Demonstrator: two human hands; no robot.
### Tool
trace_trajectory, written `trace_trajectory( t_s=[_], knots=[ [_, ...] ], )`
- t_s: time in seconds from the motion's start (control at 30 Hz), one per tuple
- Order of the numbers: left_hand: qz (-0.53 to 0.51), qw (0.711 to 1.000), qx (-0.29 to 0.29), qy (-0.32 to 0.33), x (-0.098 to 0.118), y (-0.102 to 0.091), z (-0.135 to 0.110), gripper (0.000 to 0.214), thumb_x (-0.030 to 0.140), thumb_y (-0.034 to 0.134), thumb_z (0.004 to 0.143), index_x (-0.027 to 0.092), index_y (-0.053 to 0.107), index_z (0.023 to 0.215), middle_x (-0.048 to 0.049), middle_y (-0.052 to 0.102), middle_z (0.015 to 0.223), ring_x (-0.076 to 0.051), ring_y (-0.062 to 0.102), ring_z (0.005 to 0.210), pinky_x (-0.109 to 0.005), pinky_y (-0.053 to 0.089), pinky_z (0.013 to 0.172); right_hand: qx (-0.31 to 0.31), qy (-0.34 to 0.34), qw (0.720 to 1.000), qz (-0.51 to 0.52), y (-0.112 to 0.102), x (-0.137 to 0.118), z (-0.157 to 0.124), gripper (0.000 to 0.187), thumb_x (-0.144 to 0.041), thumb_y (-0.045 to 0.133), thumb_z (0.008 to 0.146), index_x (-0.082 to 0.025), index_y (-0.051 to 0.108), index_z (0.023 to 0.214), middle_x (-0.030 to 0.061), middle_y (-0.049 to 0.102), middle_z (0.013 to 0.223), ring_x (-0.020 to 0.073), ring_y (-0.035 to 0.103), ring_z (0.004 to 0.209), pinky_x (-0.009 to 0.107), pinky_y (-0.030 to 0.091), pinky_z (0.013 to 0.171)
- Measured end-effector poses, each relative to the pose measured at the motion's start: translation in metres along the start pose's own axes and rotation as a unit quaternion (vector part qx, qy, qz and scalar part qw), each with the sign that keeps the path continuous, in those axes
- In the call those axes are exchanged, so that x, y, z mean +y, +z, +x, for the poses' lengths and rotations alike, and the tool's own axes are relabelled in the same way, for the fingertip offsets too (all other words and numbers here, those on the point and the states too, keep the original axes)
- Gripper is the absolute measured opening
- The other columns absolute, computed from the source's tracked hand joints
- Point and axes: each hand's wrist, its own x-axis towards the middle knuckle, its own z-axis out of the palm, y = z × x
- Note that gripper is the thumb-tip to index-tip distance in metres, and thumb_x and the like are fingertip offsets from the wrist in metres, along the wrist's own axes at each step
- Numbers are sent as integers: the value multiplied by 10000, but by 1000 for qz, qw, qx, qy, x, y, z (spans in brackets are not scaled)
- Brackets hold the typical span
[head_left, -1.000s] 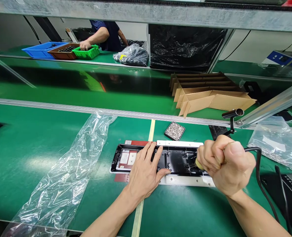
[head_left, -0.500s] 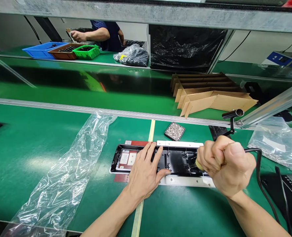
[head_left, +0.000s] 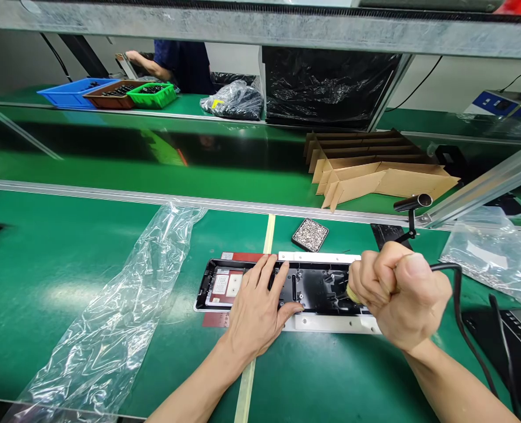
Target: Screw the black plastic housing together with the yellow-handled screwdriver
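Note:
A long black panel [head_left: 319, 288] with a white frame lies flat on the green bench. My left hand [head_left: 260, 308] rests palm down on its middle, fingers spread, pressing it in place. My right hand [head_left: 399, 291] is clenched in a fist around a corded electric screwdriver [head_left: 354, 295], whose yellow tip points down into the panel's right part. Its black cable [head_left: 458, 305] loops off to the right. A small black tray of screws [head_left: 310, 234] sits just behind the panel.
A crumpled clear plastic bag [head_left: 123, 311] lies to the left. Folded cardboard dividers [head_left: 375, 170] sit on the belt behind, another clear bag [head_left: 489, 252] at right, a dark device [head_left: 520, 341] at the right edge. A co-worker [head_left: 181, 61] stands by coloured bins [head_left: 110, 94] far back.
My hands and the screwdriver stay almost still on the panel. The co-worker at the back has drawn a hand away from the green bin and turned to the left.

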Motion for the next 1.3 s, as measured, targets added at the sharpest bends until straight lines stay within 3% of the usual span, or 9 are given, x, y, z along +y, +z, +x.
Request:
trace_trajectory(
  t_s=[1.3],
  knots=[
    [2,1000,10,6,1,0,1,756,687,477,979,156,511,1516,-151,485,1574,-329,451,1470,-468,534,1103,6,11,1000,14,-1,-1,-1,559,-469,633,954,-179,377,550,-44,232,466,63,240,416,199,226,368]
  ],
)
